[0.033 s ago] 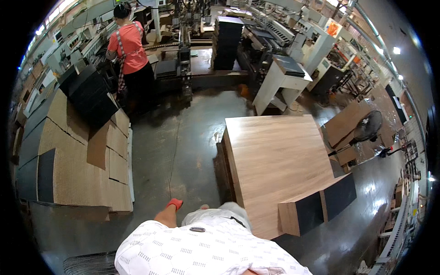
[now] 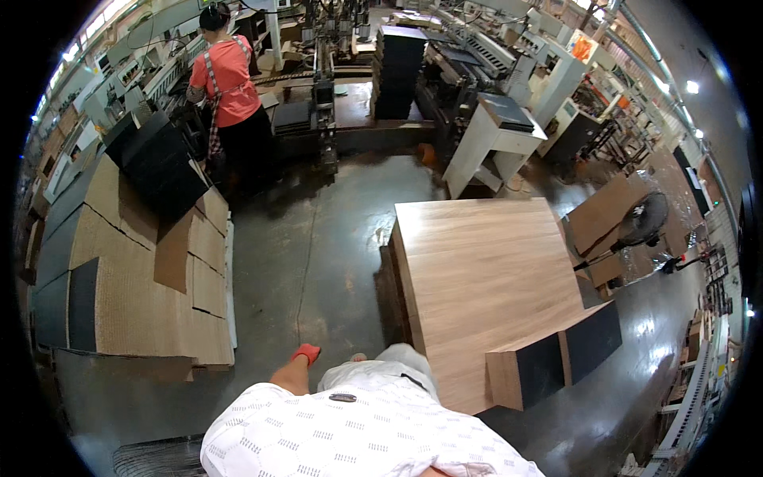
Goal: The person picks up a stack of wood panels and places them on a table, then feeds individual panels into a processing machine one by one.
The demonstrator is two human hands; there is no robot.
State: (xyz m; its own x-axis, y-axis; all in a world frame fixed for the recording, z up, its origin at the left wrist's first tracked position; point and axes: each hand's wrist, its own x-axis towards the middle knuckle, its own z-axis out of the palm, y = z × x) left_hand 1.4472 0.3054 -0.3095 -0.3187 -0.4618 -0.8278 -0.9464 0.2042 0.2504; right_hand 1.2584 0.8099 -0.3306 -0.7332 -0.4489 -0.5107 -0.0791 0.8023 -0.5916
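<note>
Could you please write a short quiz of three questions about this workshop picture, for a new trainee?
1. True or false: both of the wearer's hands rest on the wooden table.
2. Which lies on the near right corner of the table? A) a red bucket B) dark flat boxes C) a coil of rope
3. Fill in: the stack of flattened cardboard sheets stands on the wearer's ____ side.

Key
1. False: neither hand is in view; only the patterned white shirt, a leg and a red shoe show.
2. B
3. left
</note>
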